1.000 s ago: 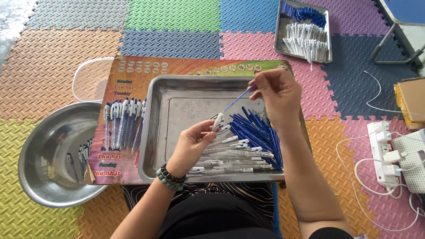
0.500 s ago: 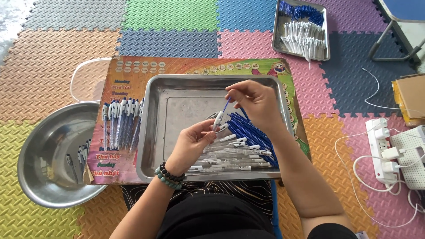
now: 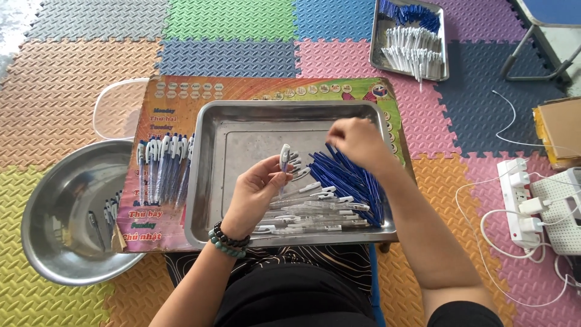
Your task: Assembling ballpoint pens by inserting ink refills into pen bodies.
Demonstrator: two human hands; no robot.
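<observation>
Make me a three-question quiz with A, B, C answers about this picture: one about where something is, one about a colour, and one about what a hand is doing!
1. Where do the finished pens lie?
A. in the round bowl
B. on the printed board, left of the big tray
C. on the power strip

2. What colour are the thin refills in the big tray?
A. blue
B. green
C. red

3. What is the left hand doing?
A. lying flat
B. holding a pen barrel upright
C. gripping the bowl

Answers:
1 B, they sit in a row on the board.
2 A, the bundle is dark blue.
3 B, the white barrel sticks up from its fingers, while the right hand reaches over the refills.
</observation>
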